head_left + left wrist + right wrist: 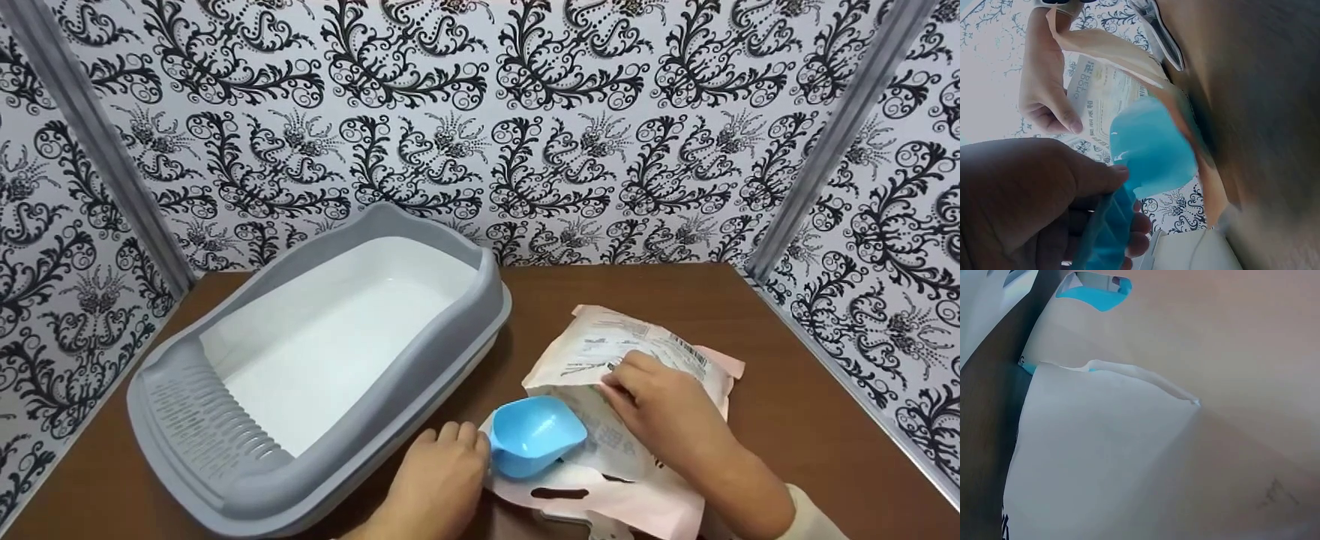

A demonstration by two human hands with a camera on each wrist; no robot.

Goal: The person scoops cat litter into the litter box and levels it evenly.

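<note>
My left hand (444, 474) grips the ribbed handle of a light blue scoop (534, 439). In the left wrist view the thumb lies along the scoop (1151, 149) and the fingers curl around its handle. The scoop's bowl is at the mouth of a pale pink and white printed bag (622, 337), which lies on the table. With bent fingers my right hand (671, 412) pinches the upper edge of the bag's opening. Up close in the right wrist view, the bag (1095, 444) fills most of the picture, and blue shows through its handle slot.
A grey cat litter box (420, 360) with a white inside and a slotted step stands on the left of the brown table (585, 289). Below the bag, a small whitish item (600, 527) pokes out at the near edge. Patterned walls (480, 135) enclose the back and sides.
</note>
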